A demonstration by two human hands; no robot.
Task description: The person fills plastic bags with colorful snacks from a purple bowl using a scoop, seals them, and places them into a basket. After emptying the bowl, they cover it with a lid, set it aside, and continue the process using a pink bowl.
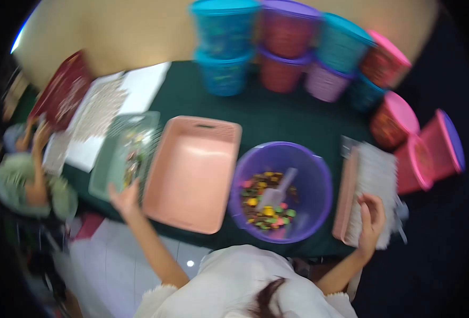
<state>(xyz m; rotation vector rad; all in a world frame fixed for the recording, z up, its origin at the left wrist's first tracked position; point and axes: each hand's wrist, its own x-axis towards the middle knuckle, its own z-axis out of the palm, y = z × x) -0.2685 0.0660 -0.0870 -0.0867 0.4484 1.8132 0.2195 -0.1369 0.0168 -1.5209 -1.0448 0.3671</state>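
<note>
My left hand [125, 200] is at the near edge of a green tray [101, 164] that holds small wrapped items [133, 159]. Its fingers are apart, with nothing seen in them. My right hand [371, 214] is over a stack of white bags [375, 180] on the right, its fingers curled; whether they hold anything is too blurred to tell. Between the hands lie an empty pink tray [192, 175] and a purple bucket [314, 196]. Brown, yellow, pink and green pieces [269, 211] fill the bucket's bottom, with a clear scoop [278, 193] resting on them.
Stacked lidded tubs [226, 45] in blue, purple and pink line the back and right of the green-covered table [181, 93]. Rows of small items [99, 108] lie on white sheets at the left. Beyond them, another person [30, 183] works near a dark red container [65, 93].
</note>
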